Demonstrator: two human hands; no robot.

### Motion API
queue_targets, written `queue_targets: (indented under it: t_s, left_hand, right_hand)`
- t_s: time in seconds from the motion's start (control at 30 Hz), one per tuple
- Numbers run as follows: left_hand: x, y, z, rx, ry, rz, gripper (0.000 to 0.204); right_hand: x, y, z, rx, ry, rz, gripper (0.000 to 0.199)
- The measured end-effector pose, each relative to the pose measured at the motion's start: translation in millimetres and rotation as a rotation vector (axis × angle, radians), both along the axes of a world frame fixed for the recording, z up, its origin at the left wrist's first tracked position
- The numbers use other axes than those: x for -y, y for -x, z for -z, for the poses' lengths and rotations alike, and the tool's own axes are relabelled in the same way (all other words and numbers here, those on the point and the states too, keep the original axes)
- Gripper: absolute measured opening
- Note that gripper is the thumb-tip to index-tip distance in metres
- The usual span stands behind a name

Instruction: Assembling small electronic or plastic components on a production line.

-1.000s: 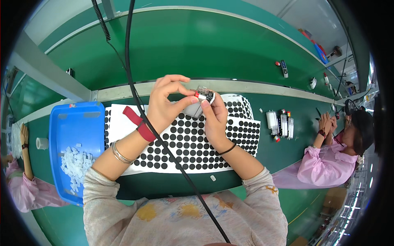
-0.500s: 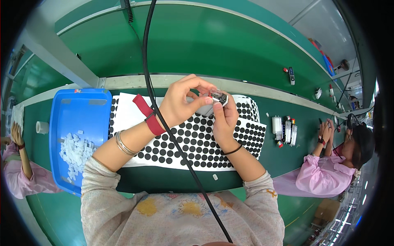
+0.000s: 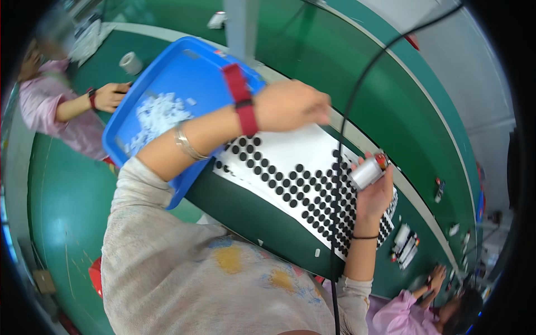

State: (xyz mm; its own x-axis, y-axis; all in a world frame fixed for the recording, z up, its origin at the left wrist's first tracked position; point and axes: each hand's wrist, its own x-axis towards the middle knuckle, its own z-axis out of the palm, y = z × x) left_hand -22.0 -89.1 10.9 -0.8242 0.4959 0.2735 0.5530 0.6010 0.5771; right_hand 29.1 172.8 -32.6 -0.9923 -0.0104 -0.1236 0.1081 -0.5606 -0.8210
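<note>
My right hand holds a small silver-white block-like device with a red and dark part at its far end. The fingers wrap it from behind, and it is tilted above the right part of the sheets of black round stickers. My left hand, wearing a red wrist strap, is raised between the blue tray and the sticker sheets. It is smeared by motion, so its fingers do not show clearly. The tray contains a pile of small white translucent pieces.
Several similar silver devices lie to the right on the green table. A black cable hangs across the view. A tape roll stands beyond the tray, near a co-worker's hand. Another co-worker sits at lower right.
The view has swung left. My left hand has come away from the device and moved toward the blue tray. My right hand keeps hold of the device alone.
</note>
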Motion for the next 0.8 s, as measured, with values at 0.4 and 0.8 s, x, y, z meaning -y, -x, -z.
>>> queue_targets:
  t_s: [0.4, 0.8]
  left_hand:
    - [173.9, -76.4, 46.1, -0.118, 0.560, -0.623, 0.020]
    - [160.5, -65.5, 29.1, -0.170, 0.362, -0.673, 0.008]
  right_hand:
    - [18.4, -7.1, 17.0, -0.113, -0.166, -0.131, 0.028]
    - [15.2, -7.5, 11.3, -0.015, -0.108, -0.084, 0.030]
